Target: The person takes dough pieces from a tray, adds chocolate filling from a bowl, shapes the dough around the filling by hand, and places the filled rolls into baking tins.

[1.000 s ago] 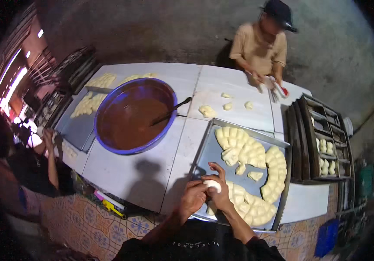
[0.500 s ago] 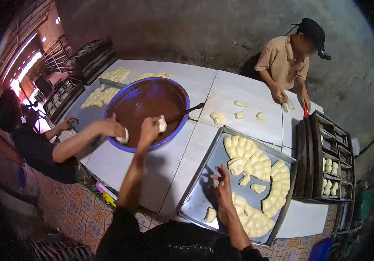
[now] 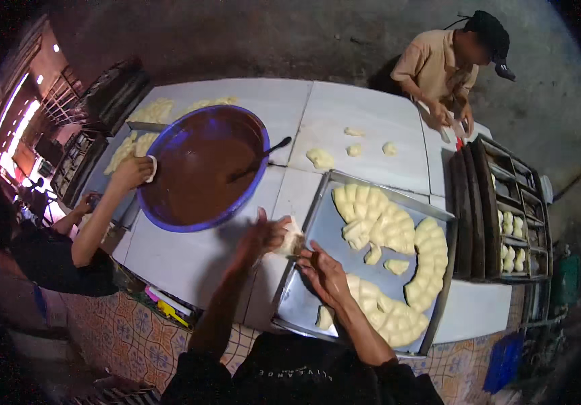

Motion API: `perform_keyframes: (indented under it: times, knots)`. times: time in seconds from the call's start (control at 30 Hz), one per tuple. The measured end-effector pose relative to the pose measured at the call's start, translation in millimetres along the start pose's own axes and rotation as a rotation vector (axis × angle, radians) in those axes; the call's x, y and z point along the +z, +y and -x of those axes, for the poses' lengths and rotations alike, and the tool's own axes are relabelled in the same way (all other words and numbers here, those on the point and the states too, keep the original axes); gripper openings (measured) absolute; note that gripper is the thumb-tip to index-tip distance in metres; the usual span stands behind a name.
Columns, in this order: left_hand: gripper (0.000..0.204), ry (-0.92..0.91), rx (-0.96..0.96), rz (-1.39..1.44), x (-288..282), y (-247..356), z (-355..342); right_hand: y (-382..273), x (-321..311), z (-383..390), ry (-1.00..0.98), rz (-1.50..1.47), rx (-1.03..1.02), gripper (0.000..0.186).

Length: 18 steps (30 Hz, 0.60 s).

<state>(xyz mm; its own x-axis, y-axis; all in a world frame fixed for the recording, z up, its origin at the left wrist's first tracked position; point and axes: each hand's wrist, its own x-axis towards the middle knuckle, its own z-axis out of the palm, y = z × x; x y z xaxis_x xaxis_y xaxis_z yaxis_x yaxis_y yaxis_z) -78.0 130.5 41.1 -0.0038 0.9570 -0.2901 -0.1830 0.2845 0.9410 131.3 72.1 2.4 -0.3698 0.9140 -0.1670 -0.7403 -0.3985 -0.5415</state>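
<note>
A flattened piece of pale dough [image 3: 293, 233] with brown filling on it is in my left hand [image 3: 263, 237], whose fingers are bent around its left side. My right hand [image 3: 325, 271] meets its lower right edge, with fingers curled against it. Both hands are over the near left edge of a metal tray [image 3: 314, 219]. Joined dough balls [image 3: 392, 229] lie in curved rows in this tray, beside a few loose pieces. Left of my hands stands a purple basin [image 3: 258, 181] of brown filling [image 3: 199, 179], with a dark-handled spoon [image 3: 253, 165] resting in it.
A co-worker's hand [image 3: 134, 172] holds dough at the basin's left rim. Another person [image 3: 442, 71] works at the table's far right. Wooden divided trays [image 3: 510, 216] hold dough on the right. Small dough pieces [image 3: 319, 158] lie on the white table [image 3: 365, 177].
My left hand has moved from over the basin to the tray's edge with the dough, which now shows brown filling. My right hand has come left to meet it. The co-worker's hand has shifted left.
</note>
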Motion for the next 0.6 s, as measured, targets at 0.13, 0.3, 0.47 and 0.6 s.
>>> perform_keyframes:
  times: [0.13,0.3,0.47,0.6]
  knots:
    - [0.067,-0.035,-0.064,0.476,65,-20,60,6,-14,4,0.334,0.063,0.050,0.027]
    - [0.043,-0.039,-0.025,0.088,89,-17,92,-9,9,41,0.160,1.520,-0.727,0.037]
    - [0.035,-0.142,0.292,-0.353,77,-30,108,-29,12,60,0.023,1.260,-0.734,0.026]
    - [0.019,-0.267,0.168,0.009,84,-42,114,-25,-11,59,0.131,0.855,-0.640,0.022]
